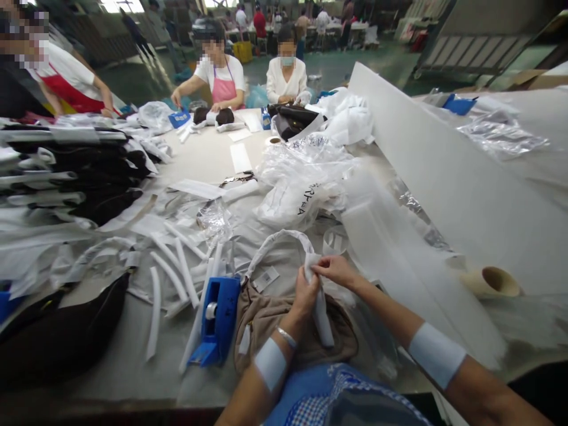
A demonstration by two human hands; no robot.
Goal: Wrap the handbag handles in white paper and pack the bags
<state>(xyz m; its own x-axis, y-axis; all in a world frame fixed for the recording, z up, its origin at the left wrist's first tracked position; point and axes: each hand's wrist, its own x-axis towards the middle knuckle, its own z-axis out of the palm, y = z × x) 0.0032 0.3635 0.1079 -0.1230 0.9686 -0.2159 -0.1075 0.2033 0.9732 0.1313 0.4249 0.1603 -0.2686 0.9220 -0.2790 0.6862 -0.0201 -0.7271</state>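
Note:
A taupe handbag lies on the table in front of me. White foam wrap covers its strap, which arches up behind the bag. My left hand is closed around the wrapped strap near its right end. Beside it, my right hand pinches the edge of the same white wrap. A loose length of the foam wrap hangs down over the bag's front. Just left of the bag stands a blue tape dispenser with a roll in it.
White foam strips lie left of the dispenser. Dark bags rest at the left, with more stacked behind. Clear plastic bags pile up ahead. A white board slants along the right, near a cardboard tube. Co-workers sit across the table.

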